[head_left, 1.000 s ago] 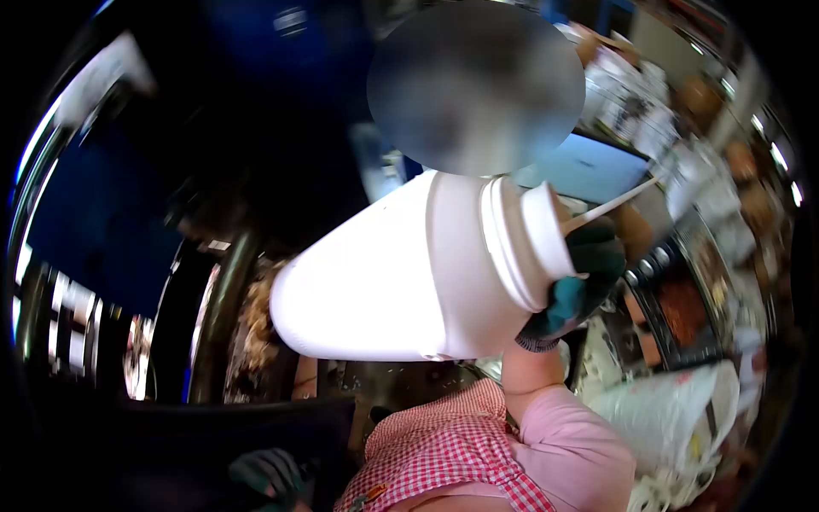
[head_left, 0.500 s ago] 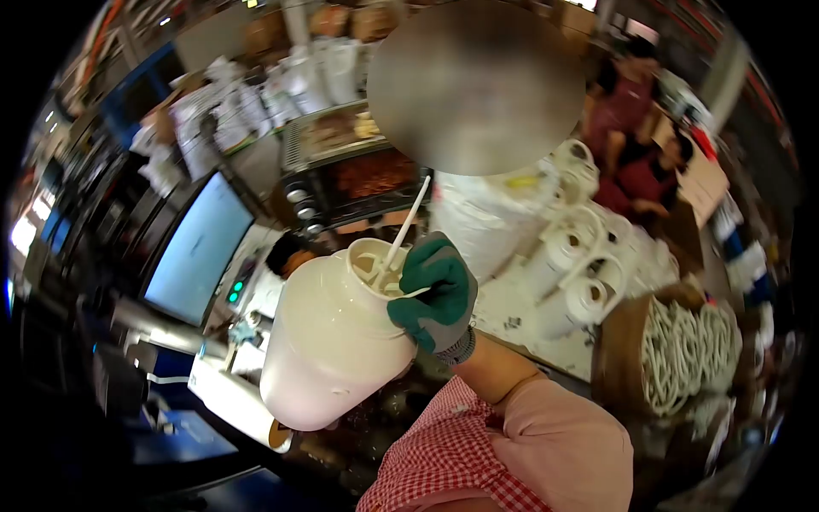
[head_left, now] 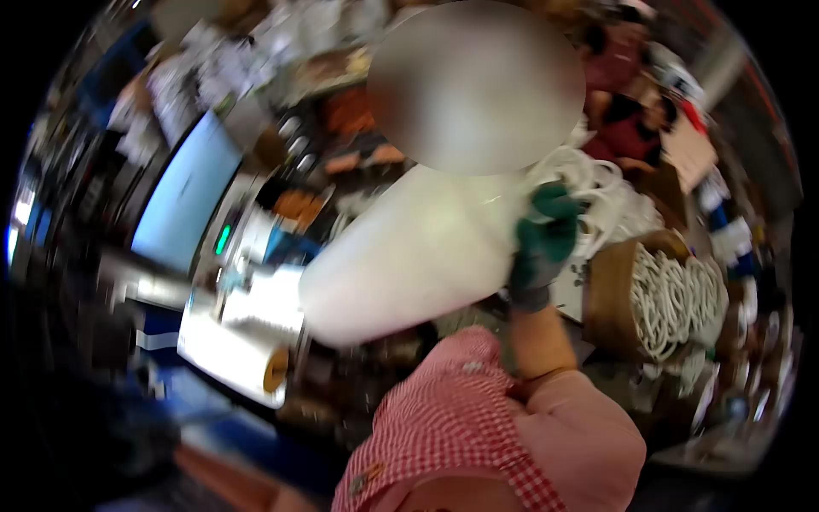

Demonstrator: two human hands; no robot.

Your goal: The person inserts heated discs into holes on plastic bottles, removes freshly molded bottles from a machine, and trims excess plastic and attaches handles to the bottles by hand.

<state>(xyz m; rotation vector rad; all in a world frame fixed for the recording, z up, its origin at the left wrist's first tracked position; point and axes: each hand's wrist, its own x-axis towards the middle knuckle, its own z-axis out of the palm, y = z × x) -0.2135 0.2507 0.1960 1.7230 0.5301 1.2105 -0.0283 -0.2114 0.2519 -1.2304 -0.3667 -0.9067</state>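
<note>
A large white plastic jar (head_left: 401,256) hangs tilted in front of me, its base toward the lower left. My right hand (head_left: 546,230), in a green and grey glove, is closed on its mouth end at the upper right. Motion blur and a hazy oval patch hide the mouth itself. Low at the left edge, my left hand (head_left: 132,444) shows as a dark gloved smear, with the bare forearm (head_left: 230,478) beside it. The left fingers cannot be made out, and that hand is apart from the jar.
A lit monitor (head_left: 188,192) stands at the left, above a white roll (head_left: 230,350) with a brown core. A cardboard box (head_left: 610,303) at the right holds coiled white handles (head_left: 678,299). Two people in dark red aprons (head_left: 623,136) are at the upper right.
My right hand has moved up and right, and the jar has tipped further onto its side, its mouth no longer showing. My left forearm has come into view at the lower left.
</note>
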